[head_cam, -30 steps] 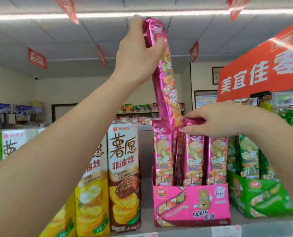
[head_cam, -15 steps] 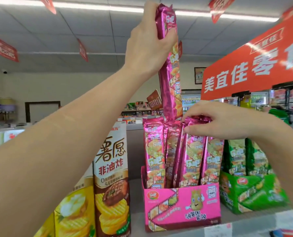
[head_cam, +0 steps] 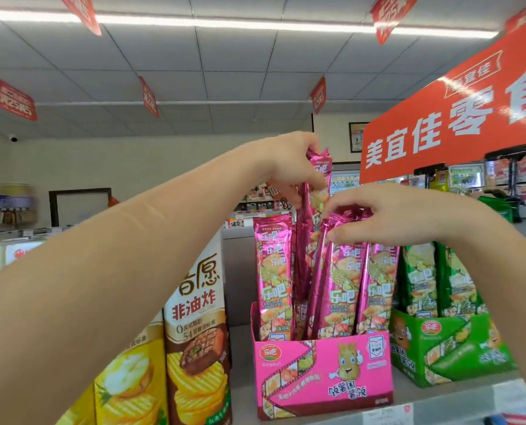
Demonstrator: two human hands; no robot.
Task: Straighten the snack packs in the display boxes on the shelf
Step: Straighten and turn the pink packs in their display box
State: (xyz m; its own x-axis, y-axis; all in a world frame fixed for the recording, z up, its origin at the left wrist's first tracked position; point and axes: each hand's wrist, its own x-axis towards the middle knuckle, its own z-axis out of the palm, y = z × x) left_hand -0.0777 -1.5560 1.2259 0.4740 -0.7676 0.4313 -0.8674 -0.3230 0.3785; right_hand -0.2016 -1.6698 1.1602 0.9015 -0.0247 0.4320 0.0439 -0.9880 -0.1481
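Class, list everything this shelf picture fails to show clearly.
Head view only:
- Lower end of raised pink pack: behind front packs; left hand covers part.
- Tops of middle packs: under right hand.
- Yellow carton: cut by bottom edge, left arm.
- Far shelves: blurred, too small.

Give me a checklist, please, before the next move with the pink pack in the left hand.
1. Left hand grips tall pack at its top: ok.
2. Right hand pinches front packs' tops: ok.
3. Tall pack's foot seated in pink box: cannot tell, hidden.
4. Tall pack level with the others: not ok, stands higher.
5. Middle pack upright: not ok, it leans.
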